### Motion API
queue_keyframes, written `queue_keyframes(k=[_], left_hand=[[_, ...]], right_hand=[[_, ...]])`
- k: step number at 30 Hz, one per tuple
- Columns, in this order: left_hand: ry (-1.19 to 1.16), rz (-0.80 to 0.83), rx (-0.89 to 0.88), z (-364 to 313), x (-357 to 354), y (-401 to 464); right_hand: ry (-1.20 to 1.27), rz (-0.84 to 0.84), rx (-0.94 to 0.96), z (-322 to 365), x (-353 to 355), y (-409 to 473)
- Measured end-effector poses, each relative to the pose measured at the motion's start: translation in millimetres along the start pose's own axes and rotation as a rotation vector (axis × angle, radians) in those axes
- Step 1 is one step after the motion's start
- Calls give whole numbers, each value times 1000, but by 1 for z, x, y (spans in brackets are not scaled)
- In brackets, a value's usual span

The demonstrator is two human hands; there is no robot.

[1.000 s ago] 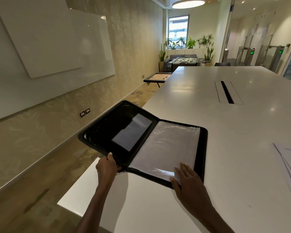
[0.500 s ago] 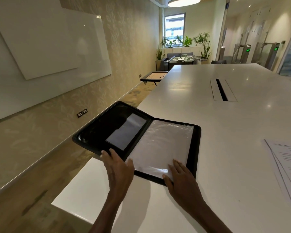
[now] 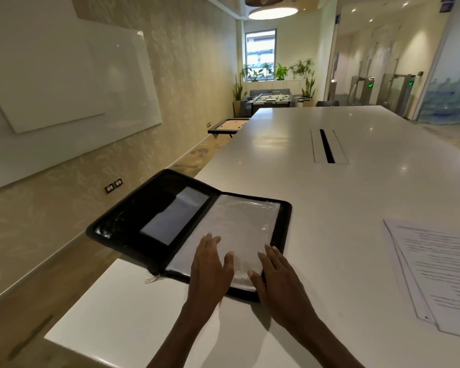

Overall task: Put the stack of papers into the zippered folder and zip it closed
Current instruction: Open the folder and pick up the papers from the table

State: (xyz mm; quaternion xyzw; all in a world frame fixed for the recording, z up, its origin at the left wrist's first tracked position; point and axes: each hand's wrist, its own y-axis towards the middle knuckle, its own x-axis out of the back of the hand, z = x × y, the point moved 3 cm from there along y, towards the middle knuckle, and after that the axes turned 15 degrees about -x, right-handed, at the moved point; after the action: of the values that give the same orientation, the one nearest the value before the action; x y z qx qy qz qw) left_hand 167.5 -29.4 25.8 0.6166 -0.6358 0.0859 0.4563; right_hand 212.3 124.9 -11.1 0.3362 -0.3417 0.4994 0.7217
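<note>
The black zippered folder [image 3: 154, 224] lies open at the near left corner of the white table [image 3: 356, 187], and its left half sticks out past the table's edge. The left hand [image 3: 210, 272] and the right hand [image 3: 279, 277] both lie flat with straight fingers on the clear plastic page [image 3: 239, 229] inside it, holding nothing. The stack of papers [image 3: 441, 272] waits far off to the right on the table.

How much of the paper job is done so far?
Done: the zippered folder lies unzipped and open on the table. In hand: the left hand and right hand rest flat on its clear plastic sleeve. Left: the stack of papers lies outside it, then zipping.
</note>
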Motion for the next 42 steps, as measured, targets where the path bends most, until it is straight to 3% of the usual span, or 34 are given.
queue_keyframes(k=[11,30,35,42], left_hand=[[-86,40,-133,-72,-58,15],[-225,216,-146,-206,-204,20],[-164,269,-124,-237,-231,32],[-62,397,-179,-258,-257,37]], right_hand=[[25,-92,-115,-72,68,-2],[37,-267,-461,-230,173,-18],[-77,-344,-656,-269,211,-13],[-230,-274,-925,-314,246,-6]])
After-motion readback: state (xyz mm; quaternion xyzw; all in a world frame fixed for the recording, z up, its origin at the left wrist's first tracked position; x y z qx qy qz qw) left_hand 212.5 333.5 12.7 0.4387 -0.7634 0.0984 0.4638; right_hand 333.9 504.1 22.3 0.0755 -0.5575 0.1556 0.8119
